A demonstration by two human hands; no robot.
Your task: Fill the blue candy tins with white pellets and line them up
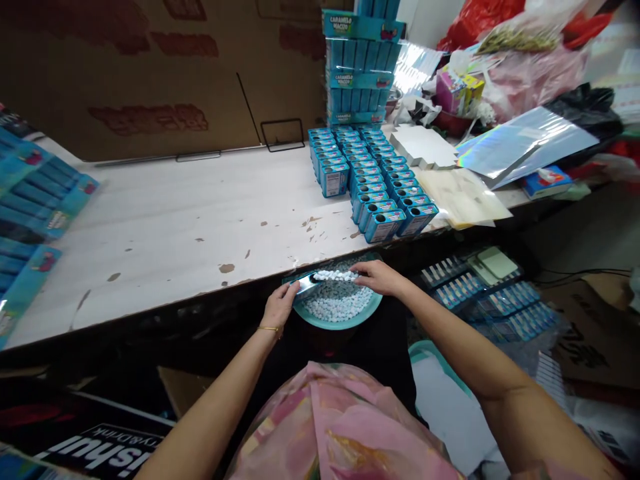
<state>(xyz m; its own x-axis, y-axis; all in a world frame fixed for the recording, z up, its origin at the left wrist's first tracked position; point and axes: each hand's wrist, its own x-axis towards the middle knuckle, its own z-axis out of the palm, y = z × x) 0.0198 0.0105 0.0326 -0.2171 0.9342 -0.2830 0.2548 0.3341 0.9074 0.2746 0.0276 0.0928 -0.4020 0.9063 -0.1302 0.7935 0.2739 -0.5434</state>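
My left hand (281, 305) is closed around a small blue box (307, 285), tilted over the teal basin (336, 325) on my lap. Small white candies (330, 308) fill much of that basin. My right hand (376, 276) grips the near end of a narrow scoop, itself mostly hidden under a row of white candies (336, 275). The far end of this row meets the top of the blue box. On the table, just beyond the basin, similar blue boxes (384, 227) stand upright in rows, several with a dark round hole on top.
Display packs (357, 80) are stacked behind the rows, and others (43, 180) lie at the left. A large cardboard box (165, 80) backs the white table (200, 240). Plastic sheets (463, 193) and bags lie at the right. Filled trays (490, 293) sit low on my right.
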